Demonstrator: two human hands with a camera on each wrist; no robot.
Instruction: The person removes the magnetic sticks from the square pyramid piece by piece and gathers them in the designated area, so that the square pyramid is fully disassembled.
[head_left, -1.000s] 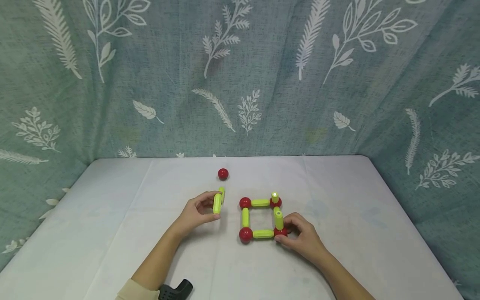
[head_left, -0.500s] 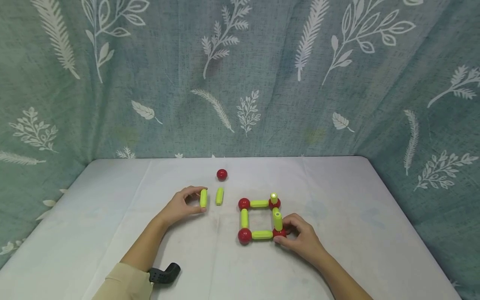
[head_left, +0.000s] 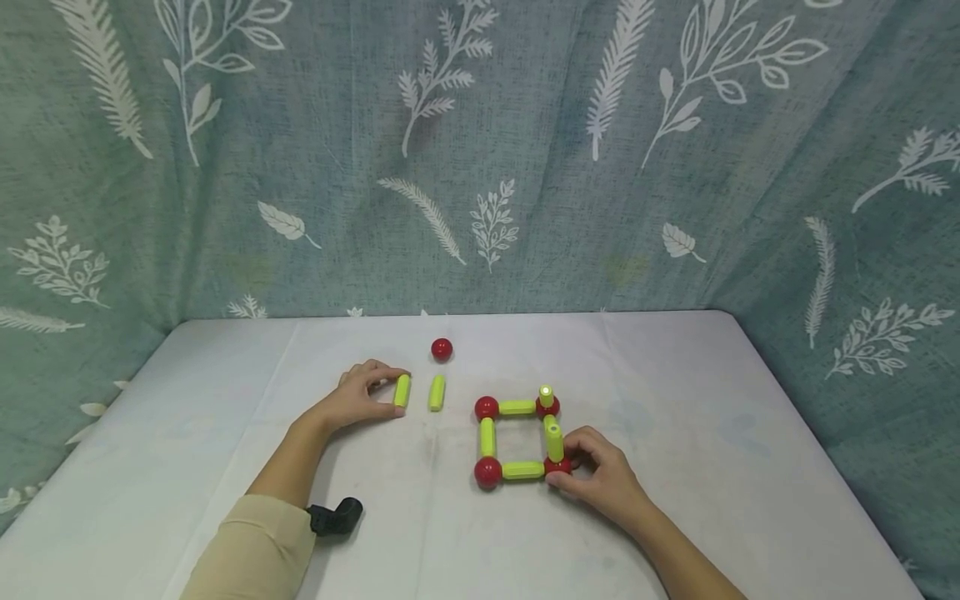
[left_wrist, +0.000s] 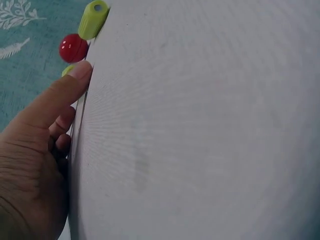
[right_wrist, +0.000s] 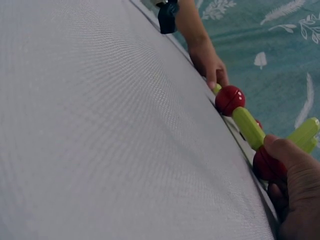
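My left hand (head_left: 348, 407) pinches a short yellow-green building rod (head_left: 402, 390) end to end between thumb and forefinger, at the table surface. Beside it lies a second loose rod (head_left: 437, 392), with a loose red ball (head_left: 442, 349) farther back. In the left wrist view the thumb hides most of the pinched rod (left_wrist: 67, 70). My right hand (head_left: 600, 475) grips the near right corner ball (head_left: 557, 467) of a square made of rods and red balls. Two rods stand up from its right-hand corners, one near (head_left: 554, 442) and one far (head_left: 546, 396).
A white cloth covers the table (head_left: 675, 400). Behind it and along both sides hangs a green leaf-patterned curtain (head_left: 337, 167). A black device (head_left: 336, 517) is strapped at the left wrist, by the beige sleeve (head_left: 251, 546).
The left hand has carried its rod leftward, away from the second rod, and lowered it toward the table. The right hand keeps its grip on the corner ball and the square has not moved.
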